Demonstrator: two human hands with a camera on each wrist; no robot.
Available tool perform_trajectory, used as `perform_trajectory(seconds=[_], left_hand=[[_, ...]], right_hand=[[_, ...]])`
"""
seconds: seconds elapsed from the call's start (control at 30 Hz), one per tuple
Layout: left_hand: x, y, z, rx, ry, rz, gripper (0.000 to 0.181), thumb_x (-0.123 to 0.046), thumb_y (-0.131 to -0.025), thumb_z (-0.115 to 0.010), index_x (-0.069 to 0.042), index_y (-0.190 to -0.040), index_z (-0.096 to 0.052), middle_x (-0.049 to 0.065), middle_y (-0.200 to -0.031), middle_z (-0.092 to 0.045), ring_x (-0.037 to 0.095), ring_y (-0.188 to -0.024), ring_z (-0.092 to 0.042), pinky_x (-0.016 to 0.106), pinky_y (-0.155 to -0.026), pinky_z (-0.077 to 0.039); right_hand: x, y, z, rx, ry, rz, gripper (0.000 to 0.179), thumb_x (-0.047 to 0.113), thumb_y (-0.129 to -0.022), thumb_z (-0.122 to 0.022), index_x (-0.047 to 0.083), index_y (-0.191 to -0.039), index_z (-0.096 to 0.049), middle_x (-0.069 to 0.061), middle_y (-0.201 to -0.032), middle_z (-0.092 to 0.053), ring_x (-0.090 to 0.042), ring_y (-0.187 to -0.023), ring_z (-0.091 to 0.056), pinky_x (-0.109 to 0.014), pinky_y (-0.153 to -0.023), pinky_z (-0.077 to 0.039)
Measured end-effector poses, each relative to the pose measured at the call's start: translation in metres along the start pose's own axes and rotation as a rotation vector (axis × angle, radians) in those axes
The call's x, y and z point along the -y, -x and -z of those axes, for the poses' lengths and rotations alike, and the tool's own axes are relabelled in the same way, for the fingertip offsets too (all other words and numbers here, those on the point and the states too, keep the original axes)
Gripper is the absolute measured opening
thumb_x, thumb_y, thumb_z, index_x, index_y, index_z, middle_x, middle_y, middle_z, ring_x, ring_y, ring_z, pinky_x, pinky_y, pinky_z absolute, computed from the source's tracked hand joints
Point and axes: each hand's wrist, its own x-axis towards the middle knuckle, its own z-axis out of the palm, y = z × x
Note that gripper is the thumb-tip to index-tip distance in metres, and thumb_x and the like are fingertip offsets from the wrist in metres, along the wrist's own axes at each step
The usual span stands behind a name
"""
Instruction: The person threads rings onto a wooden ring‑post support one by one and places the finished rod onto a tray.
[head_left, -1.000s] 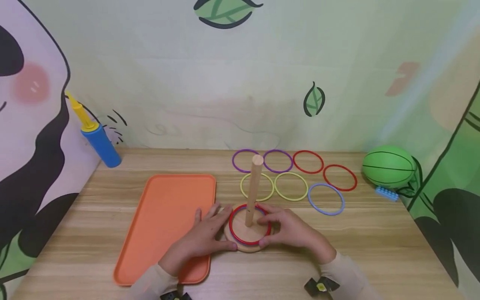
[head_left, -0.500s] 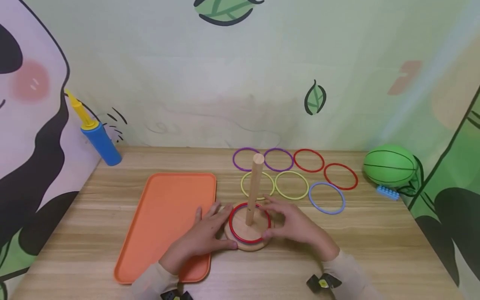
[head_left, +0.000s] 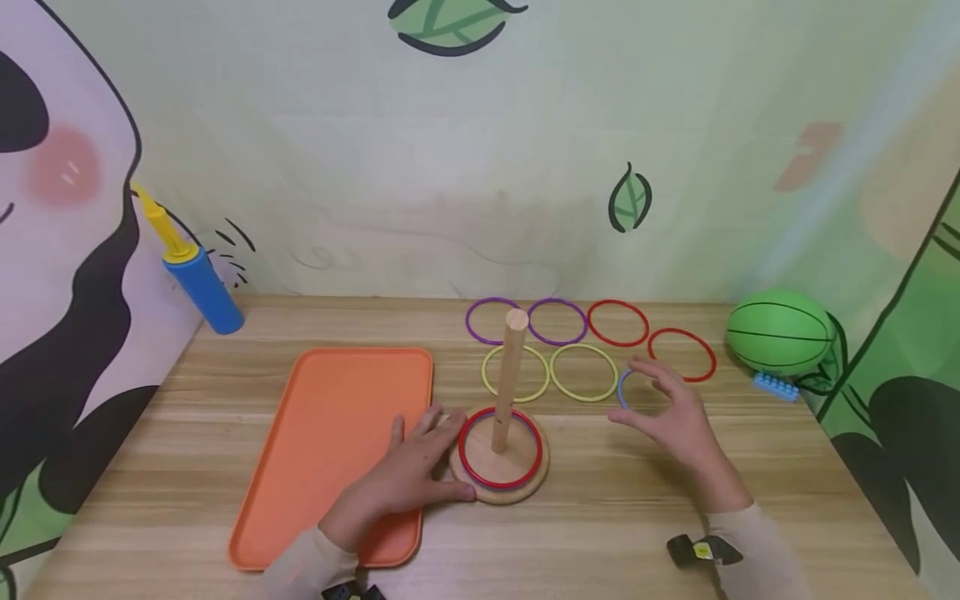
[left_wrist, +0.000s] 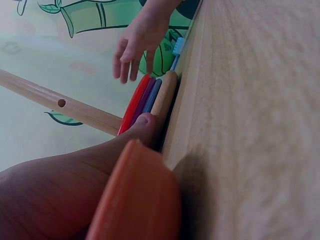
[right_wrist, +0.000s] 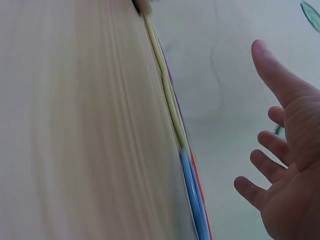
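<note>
A wooden ring stand with a round base point(head_left: 545, 458) and an upright peg point(head_left: 510, 375) stands on the table. Round the peg lie stacked rings: a red ring point(head_left: 500, 486) on top, then a purple ring point(left_wrist: 142, 102) and a blue ring point(left_wrist: 152, 95). My left hand point(head_left: 408, 473) rests against the base's left side, its thumb touching the near edge and its fingers fairly straight. To the right, my right hand point(head_left: 678, 421) hovers over a loose blue ring point(head_left: 621, 392), thumb and fingers apart, holding nothing. That hand hides much of this ring in the head view.
Behind the stand lie loose purple rings point(head_left: 586, 321), yellow rings point(head_left: 584, 400) and red rings point(head_left: 618, 345). An orange tray point(head_left: 337, 433) sits left, partly under my left hand. A blue pump point(head_left: 202, 287), a green ball point(head_left: 780, 333) and a blue toy brick point(head_left: 776, 386) stand near the wall.
My right hand has left the stacked rings and moved right, to above the loose blue ring. My left hand and the stand stay in place.
</note>
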Motion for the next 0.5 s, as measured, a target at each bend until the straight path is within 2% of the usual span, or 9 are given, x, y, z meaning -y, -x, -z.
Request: perform_trajectory(seconds=[0.13, 0.2, 0.33, 0.5], left_hand=[[0.000, 0.000, 0.000, 0.001, -0.001, 0.001, 0.108, -0.061, -0.086, -0.081, -0.009, -0.167, -0.031, 0.006, -0.170, -0.034, 0.038, -0.162, -0.009, 0.072, -0.120, 0.012], [0.000, -0.001, -0.001, -0.002, -0.002, -0.003, 0.108, -0.060, -0.086, -0.082, -0.009, -0.166, -0.032, 0.006, -0.170, -0.035, 0.038, -0.162, -0.010, 0.073, -0.120, 0.011], [0.001, -0.001, -0.002, -0.012, -0.002, -0.015, 0.107, -0.060, -0.086, -0.082, -0.009, -0.166, -0.034, 0.006, -0.169, -0.038, 0.039, -0.162, -0.011, 0.075, -0.119, 0.010], [0.001, -0.001, -0.002, -0.020, 0.022, -0.020, 0.106, -0.058, -0.085, -0.083, -0.009, -0.166, -0.034, 0.005, -0.169, -0.039, 0.040, -0.162, -0.010, 0.075, -0.119, 0.011]], right_hand=[[-0.014, 0.006, 0.025, 0.014, 0.058, -0.095, 0.069, 0.010, -0.075, -0.096, -0.001, -0.136, -0.066, -0.030, -0.154, -0.049, -0.052, -0.143, -0.042, -0.070, -0.110, -0.038], [-0.023, 0.009, 0.037, 0.044, 0.099, -0.146, 0.069, 0.015, -0.078, -0.095, -0.003, -0.137, -0.065, -0.035, -0.157, -0.042, -0.060, -0.145, -0.035, -0.078, -0.110, -0.032], [-0.037, 0.018, 0.058, 0.131, 0.187, -0.234, 0.066, 0.026, -0.084, -0.091, -0.005, -0.136, -0.064, -0.039, -0.158, -0.037, -0.064, -0.145, -0.030, -0.079, -0.110, -0.030], [-0.051, 0.026, 0.072, 0.219, 0.150, -0.324, 0.058, 0.027, -0.088, -0.088, -0.005, -0.131, -0.067, -0.039, -0.158, -0.037, -0.063, -0.146, -0.029, -0.077, -0.113, -0.029]])
